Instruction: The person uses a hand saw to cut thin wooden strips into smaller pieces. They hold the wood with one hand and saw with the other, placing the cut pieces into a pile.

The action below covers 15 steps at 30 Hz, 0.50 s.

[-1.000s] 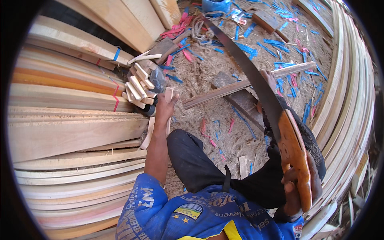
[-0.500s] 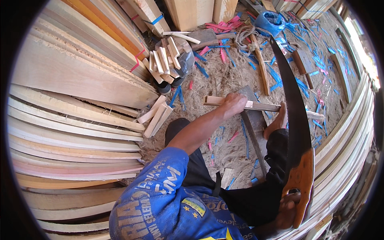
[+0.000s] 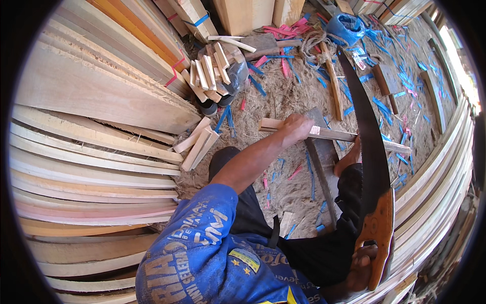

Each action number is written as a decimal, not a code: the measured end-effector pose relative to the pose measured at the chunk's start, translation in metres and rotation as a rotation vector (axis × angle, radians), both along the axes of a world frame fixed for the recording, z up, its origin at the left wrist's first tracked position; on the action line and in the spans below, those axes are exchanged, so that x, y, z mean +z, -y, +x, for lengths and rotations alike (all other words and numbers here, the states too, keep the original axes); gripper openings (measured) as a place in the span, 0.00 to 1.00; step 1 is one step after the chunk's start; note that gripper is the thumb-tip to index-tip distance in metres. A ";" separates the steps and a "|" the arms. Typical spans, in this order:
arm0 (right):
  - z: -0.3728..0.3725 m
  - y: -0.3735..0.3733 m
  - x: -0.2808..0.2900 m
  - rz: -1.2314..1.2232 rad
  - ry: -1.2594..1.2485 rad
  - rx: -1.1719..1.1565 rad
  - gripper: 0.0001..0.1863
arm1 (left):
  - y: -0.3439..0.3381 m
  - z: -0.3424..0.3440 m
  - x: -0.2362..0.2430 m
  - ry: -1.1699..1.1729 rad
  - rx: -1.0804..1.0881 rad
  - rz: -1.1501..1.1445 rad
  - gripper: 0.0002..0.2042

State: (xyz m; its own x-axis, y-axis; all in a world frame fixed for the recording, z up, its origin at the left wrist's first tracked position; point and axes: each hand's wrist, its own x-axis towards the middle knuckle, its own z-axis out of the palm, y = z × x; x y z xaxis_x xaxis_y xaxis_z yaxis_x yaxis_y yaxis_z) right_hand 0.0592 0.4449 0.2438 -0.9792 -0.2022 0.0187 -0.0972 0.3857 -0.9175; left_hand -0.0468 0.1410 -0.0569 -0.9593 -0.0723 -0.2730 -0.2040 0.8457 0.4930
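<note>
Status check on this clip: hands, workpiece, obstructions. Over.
Left hand gripping at wooden strip. Right hand on handsaw. Strip across dark board. Bare foot close to strip; handsaw hides part of strip from view.
</note>
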 end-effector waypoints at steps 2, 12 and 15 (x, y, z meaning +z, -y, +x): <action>0.000 0.005 0.003 0.024 -0.011 0.009 0.14 | -0.001 -0.002 0.003 0.046 0.014 0.005 0.08; -0.003 -0.006 0.000 0.046 0.007 0.057 0.21 | -0.001 -0.003 -0.001 0.064 0.019 -0.025 0.08; -0.002 -0.007 0.000 0.053 0.002 0.043 0.21 | -0.001 -0.003 0.005 0.037 0.009 -0.007 0.08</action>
